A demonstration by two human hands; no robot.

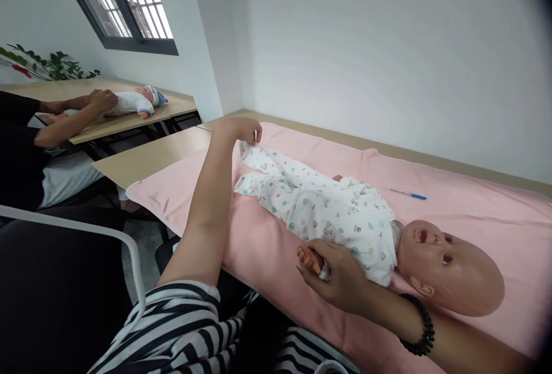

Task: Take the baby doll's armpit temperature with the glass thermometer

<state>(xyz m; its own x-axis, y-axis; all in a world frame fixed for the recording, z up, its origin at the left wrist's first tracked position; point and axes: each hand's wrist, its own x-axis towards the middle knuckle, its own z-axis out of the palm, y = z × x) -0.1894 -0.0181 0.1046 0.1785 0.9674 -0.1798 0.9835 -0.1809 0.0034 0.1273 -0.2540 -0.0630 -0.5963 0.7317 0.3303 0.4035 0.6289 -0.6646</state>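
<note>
A baby doll (448, 265) in a white patterned sleepsuit (328, 207) lies on its back on a pink blanket (474, 207), head to the right. My left hand (244, 128) pinches the far foot end of the sleepsuit, fingers closed on the cloth. Wearing a black bead bracelet, my right hand (334, 273) is wrapped round the doll's near hand (309, 259) at the blanket's front edge.
A blue-tipped thermometer or pen (409, 193) lies on the blanket behind the doll. To the left, another person's hands (101, 100) rest on a second doll (140, 101) on a wooden table (142, 158). A dark chair with a white frame (77, 265) stands at the lower left.
</note>
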